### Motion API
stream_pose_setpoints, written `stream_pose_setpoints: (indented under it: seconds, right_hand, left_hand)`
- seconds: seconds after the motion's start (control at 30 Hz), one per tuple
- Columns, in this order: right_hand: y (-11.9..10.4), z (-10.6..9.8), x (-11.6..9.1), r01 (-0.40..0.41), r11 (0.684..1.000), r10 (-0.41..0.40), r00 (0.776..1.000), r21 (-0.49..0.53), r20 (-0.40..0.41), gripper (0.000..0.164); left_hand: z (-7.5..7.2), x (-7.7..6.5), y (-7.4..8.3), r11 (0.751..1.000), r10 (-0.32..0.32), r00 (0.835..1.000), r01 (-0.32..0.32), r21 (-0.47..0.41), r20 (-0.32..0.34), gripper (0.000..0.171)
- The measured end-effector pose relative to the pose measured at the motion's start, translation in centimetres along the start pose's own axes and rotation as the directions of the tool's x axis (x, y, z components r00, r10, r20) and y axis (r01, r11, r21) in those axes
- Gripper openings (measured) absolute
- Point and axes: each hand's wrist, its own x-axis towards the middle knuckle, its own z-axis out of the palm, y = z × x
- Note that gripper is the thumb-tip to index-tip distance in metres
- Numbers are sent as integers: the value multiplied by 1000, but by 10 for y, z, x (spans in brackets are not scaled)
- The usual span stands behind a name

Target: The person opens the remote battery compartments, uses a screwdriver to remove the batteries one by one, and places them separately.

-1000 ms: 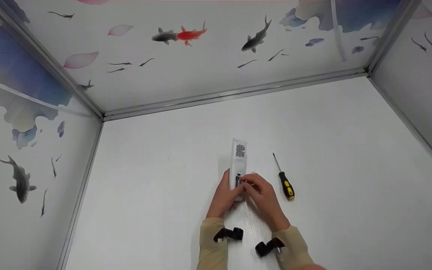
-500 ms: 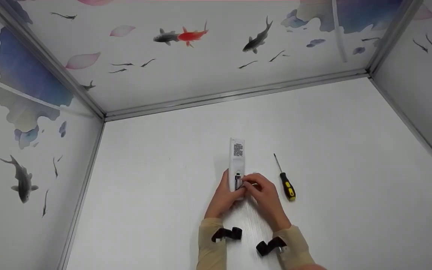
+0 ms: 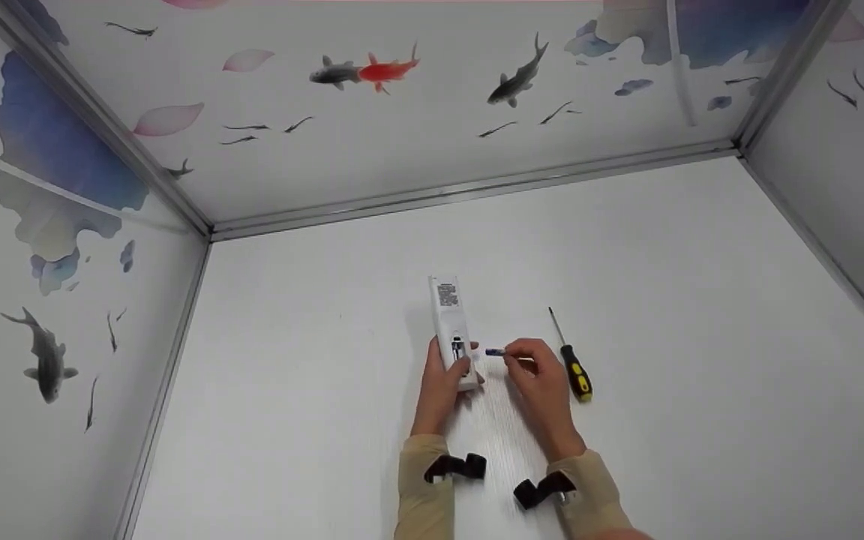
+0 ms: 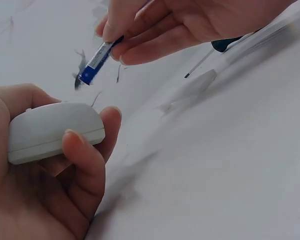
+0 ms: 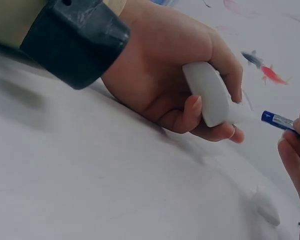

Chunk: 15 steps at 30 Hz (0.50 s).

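Got my left grip wrapped round a white remote, open battery bay facing me. My right grip pinches a small blue battery by one end, between my two grips and clear of the remote. A screwdriver lies on the surface just right of my right grip.

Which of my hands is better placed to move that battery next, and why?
Your right hand, most likely: it pinches the blue battery, held apart from the remote. Your left hand is busy gripping the remote, its battery compartment uncovered.
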Motion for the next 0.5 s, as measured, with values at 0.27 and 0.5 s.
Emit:
stream_pose_setpoints:
  seconds: [0.27,0.5]
  right_hand:
    - [3,4,-2,166,937,-171,985,-306,10,8]
    - [7,7,-4,171,896,-173,984,-409,33,7]
  left_hand:
    - [0,3,-7,1000,9,1000,-9,-13,-24,53]
    - [2,-5,9,999,-5,1000,5,-47,1,51]
